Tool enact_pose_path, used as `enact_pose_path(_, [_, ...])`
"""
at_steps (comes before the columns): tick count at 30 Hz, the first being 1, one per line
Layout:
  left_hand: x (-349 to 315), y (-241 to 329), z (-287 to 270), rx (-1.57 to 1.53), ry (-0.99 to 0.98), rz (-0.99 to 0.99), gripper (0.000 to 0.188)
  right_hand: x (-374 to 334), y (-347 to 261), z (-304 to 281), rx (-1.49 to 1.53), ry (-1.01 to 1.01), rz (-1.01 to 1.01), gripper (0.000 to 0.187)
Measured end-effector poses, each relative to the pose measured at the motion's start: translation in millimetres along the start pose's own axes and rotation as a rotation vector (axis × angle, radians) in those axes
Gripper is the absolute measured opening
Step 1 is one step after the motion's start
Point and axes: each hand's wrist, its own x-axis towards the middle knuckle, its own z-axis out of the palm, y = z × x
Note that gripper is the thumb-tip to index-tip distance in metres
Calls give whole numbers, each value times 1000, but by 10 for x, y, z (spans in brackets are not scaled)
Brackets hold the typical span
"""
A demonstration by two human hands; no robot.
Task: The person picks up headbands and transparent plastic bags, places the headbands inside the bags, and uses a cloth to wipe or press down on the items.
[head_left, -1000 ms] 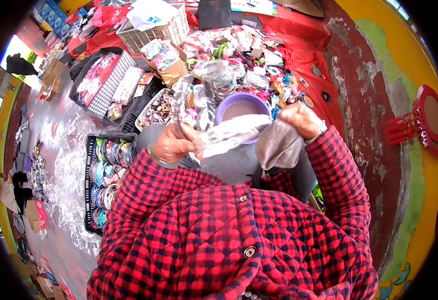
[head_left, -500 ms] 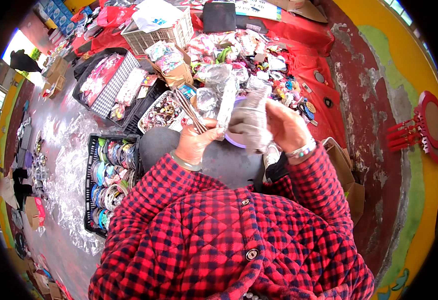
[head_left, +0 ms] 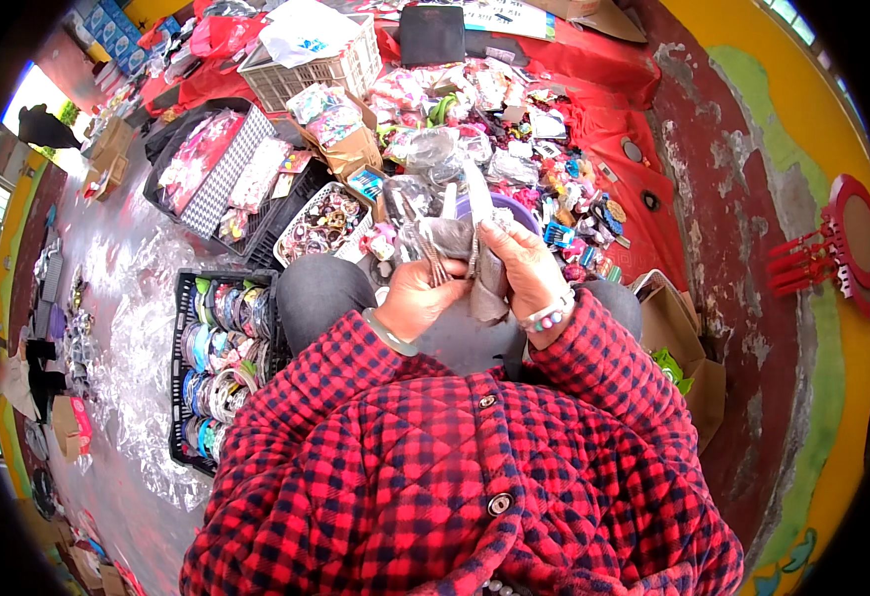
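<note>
Both my hands are close together over my lap. My left hand [head_left: 410, 301] is closed round a bunch of thin brown bands [head_left: 437, 266], which look like headbands seen edge-on. Soft grey-brown cloth [head_left: 491, 286], like a wide fabric headband, hangs folded from the closed fingers of my right hand [head_left: 526, 266]. More of the grey cloth stretches across to the left fingertips. A whitish plastic strip [head_left: 476, 191] sticks up above the right fingers; which hand grips it I cannot tell. Behind the hands shows part of a purple basin [head_left: 516, 211].
A black crate [head_left: 178, 372] with rows of colourful headbands stands at my left. Ahead are a white basket [head_left: 288, 241] of small hair ties, a cardboard box [head_left: 355, 151] and a heap of packaged accessories [head_left: 435, 149] on red cloth. An open carton [head_left: 668, 323] stands at my right.
My right hand has moved left and down, bringing the grey cloth against the brown bands. My left hand has shifted slightly right and lower. The bands now point more upright.
</note>
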Motion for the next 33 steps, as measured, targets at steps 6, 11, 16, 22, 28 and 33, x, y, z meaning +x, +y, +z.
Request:
enact_pose_path(6, [9, 178, -83, 205, 198, 32, 12, 219, 100, -276, -163, 148, -199, 21])
enact_pose_path(11, [176, 401, -228, 112, 353, -48, 22, 284, 187, -392, -416, 90, -231, 20])
enact_pose_path(16, [322, 287, -190, -352, 265, -342, 20, 233, 244, -220, -930, -97, -356, 26])
enact_pose_path(22, [383, 143, -261, -606, 391, -369, 5, 157, 7, -367, -233, -459, 173, 29])
enact_pose_path(28, [332, 177, -84, -467, 363, -288, 8, 217, 192, -303, -497, -320, -34, 28])
enact_pose_path(33, [285, 180, -52, -407, 350, -378, 9, 279, 282, -356, -842, -273, -159, 27])
